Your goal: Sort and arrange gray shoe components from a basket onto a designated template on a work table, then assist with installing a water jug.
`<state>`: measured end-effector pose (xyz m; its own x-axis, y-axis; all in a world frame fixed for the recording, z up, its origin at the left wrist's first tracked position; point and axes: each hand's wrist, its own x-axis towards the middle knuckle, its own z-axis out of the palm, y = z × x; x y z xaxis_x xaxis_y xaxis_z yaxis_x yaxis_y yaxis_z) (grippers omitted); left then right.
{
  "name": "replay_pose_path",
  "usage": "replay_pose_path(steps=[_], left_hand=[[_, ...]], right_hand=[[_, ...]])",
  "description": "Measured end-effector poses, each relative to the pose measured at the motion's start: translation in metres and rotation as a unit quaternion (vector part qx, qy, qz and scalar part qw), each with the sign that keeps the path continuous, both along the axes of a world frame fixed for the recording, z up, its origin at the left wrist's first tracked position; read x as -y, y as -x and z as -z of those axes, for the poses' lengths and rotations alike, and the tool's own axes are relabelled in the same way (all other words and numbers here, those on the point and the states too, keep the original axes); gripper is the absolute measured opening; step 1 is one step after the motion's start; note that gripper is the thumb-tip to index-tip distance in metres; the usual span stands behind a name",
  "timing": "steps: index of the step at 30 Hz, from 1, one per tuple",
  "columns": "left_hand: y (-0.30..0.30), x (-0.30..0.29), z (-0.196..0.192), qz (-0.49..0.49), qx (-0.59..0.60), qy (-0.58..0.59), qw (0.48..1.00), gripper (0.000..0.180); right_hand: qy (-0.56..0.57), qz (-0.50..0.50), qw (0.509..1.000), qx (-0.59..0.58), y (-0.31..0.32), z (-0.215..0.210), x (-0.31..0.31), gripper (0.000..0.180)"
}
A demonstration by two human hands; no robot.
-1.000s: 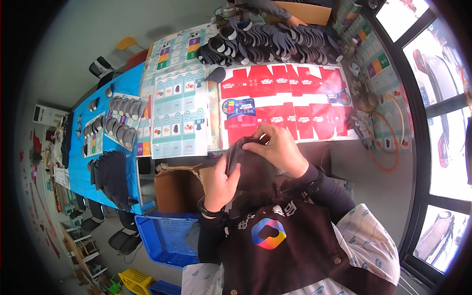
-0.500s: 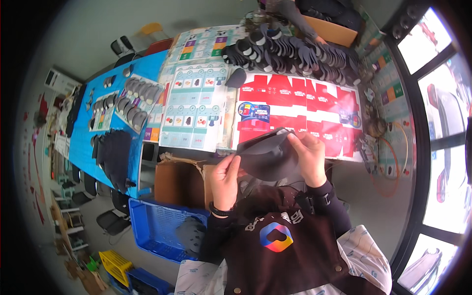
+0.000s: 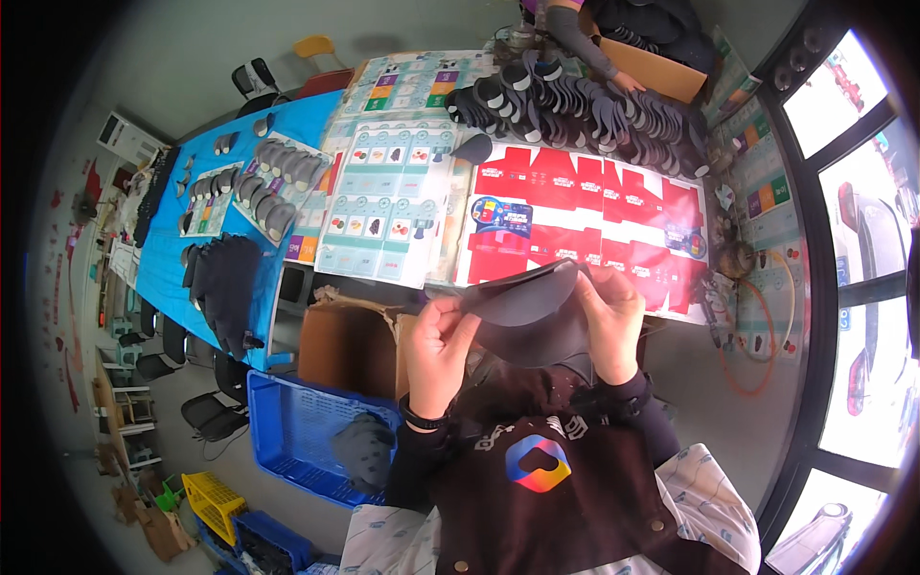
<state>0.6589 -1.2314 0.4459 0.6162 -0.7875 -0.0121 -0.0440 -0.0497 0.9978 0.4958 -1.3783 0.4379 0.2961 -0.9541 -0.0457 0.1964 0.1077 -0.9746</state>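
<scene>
Cap shape: opened out since a second ago, when it was bunched; the dark grey cap (image 3: 525,303) now spans both hands, and its smooth crescent, probably the brim, shows more clearly than half a second ago.
Cap place: in the air before the brown apron (image 3: 594,460), just off the near edge of the red-printed sheet (image 3: 561,196).
Left hand (image 3: 436,350): pinching the cap's left end between thumb and curled fingers.
Right hand (image 3: 615,321): gripping the right end, thumb toward the wearer, some fingers hidden behind.
Effect on handling: stretched between two grips, the crescent seems steadied and open to view.
Far table end: a co-worker's hand (image 3: 628,82) at the rows of grey caps (image 3: 585,107).
</scene>
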Motion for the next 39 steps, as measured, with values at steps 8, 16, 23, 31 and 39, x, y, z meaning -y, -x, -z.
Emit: replay_pose_path(steps=[8,16,23,31,39], left_hand=[[0.001,-0.011,0.005,-0.028,-0.027,0.003,0.999,0.019],[0.005,-0.015,0.011,-0.003,-0.186,0.065,0.980,0.019],[-0.002,-0.015,0.034,0.010,-0.264,0.121,0.957,0.015],[-0.004,-0.008,0.032,0.032,-0.288,0.129,0.948,0.023],[-0.009,-0.015,0.048,0.015,-0.263,0.163,0.951,0.021]], right_hand=[[0.005,-0.075,0.994,-0.082,0.031,-0.014,-0.003,0.012],[-0.044,-0.088,0.995,-0.001,0.039,-0.022,-0.009,0.014],[-0.045,-0.072,0.996,0.031,0.046,-0.022,-0.014,0.011],[-0.062,-0.083,0.995,0.002,0.049,-0.023,-0.012,0.014],[0.120,-0.056,0.990,-0.053,0.050,-0.048,-0.030,0.031]])
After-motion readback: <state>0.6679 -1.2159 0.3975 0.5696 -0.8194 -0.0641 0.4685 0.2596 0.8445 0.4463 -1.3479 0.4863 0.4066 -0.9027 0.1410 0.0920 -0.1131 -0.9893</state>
